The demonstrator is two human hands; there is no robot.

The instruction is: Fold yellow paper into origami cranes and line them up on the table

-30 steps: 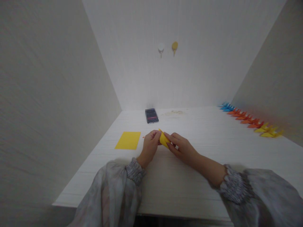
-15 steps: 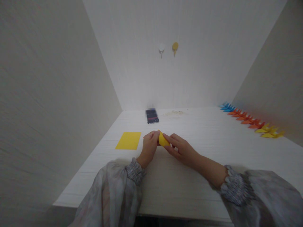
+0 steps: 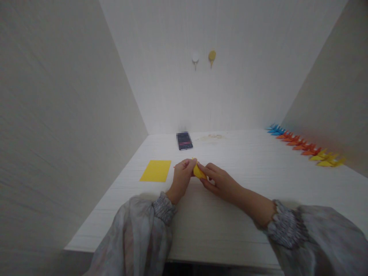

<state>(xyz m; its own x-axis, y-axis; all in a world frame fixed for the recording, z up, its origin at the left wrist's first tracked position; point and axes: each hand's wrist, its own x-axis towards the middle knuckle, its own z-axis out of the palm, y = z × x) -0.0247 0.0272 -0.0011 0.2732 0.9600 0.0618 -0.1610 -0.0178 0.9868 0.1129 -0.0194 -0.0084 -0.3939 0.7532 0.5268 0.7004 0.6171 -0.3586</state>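
Between my two hands, above the middle of the white table, is a small piece of folded yellow paper (image 3: 199, 172). My left hand (image 3: 183, 172) pinches its left edge, thumb on top. On the other side my right hand (image 3: 217, 179) grips the paper with thumb and fingertips. The fingers cover part of the folds. A flat square sheet of yellow paper (image 3: 156, 171) lies on the table just left of my left hand.
A phone (image 3: 184, 141) with a blurred screen lies near the back wall. Along the right wall runs a row of folded paper cranes, blue (image 3: 276, 130), orange (image 3: 299, 143) and yellow (image 3: 327, 158). A white hook (image 3: 195, 58) and a yellow hook (image 3: 212, 56) are on the back wall.
My left thumb has shifted slightly right over the top of the folded paper, and the paper's visible outline has changed a little. Both hands stay in place.
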